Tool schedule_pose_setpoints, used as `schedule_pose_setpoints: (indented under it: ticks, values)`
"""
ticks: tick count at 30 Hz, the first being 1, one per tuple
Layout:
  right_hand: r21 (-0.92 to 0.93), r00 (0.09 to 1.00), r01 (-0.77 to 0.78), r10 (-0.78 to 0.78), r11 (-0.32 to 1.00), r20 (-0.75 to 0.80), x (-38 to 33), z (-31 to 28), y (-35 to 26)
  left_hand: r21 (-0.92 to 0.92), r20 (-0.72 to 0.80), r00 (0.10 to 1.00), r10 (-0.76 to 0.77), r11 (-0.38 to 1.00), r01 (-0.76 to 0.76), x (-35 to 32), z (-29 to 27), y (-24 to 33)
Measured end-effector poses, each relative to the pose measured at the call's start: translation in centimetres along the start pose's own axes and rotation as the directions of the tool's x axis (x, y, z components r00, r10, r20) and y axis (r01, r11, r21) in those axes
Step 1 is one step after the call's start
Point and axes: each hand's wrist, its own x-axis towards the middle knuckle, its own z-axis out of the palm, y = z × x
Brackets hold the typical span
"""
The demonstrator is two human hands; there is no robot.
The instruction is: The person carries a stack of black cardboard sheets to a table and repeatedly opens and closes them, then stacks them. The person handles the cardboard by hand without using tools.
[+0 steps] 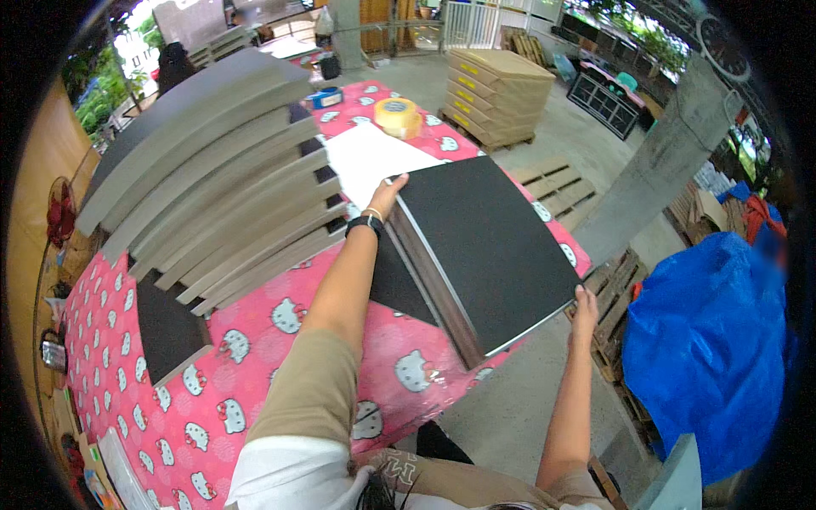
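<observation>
A square black panel (497, 246) with pale edges lies tilted across the right side of the table, on top of dark brown-edged pieces (433, 293). My left hand (389, 197) grips its far left corner, thumb on the top face. At the near right corner, my right hand (585, 308) holds the edge, its fingers partly hidden under the panel. Beneath, part of another black panel (393, 280) shows on the pink cloth. To my left rises a tall stack of grey-edged panels (229, 161), with spacers between the layers.
A pink patterned cloth (289, 316) covers the table. Beyond the panel are a white sheet (374, 157), a yellowish tape roll (398, 117) and a blue tape roll (325, 98). Wrapped brown packages (493, 93), a concrete column (654, 153) and a blue tarp (714, 357) stand right.
</observation>
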Motion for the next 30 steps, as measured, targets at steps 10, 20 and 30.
schedule_pose_setpoints:
  ticks: [10,20,30]
  values:
    - [0.069,0.965,-0.242,0.233,0.968,0.120,0.7,-1.8,-3.0,0.300,-0.216,0.976,0.029,0.953,0.039,-7.8,-0.9,0.1]
    - [0.048,0.745,-0.512,0.416,0.858,0.522,-3.8,-3.1,-5.0,-0.316,0.305,0.799,-0.519,0.736,0.599,-20.9,-6.0,1.0]
    - [0.155,0.814,-0.162,0.043,0.974,0.580,-14.7,-1.7,-13.7,-0.463,0.064,0.962,-0.264,0.846,0.263,-34.2,-13.8,5.0]
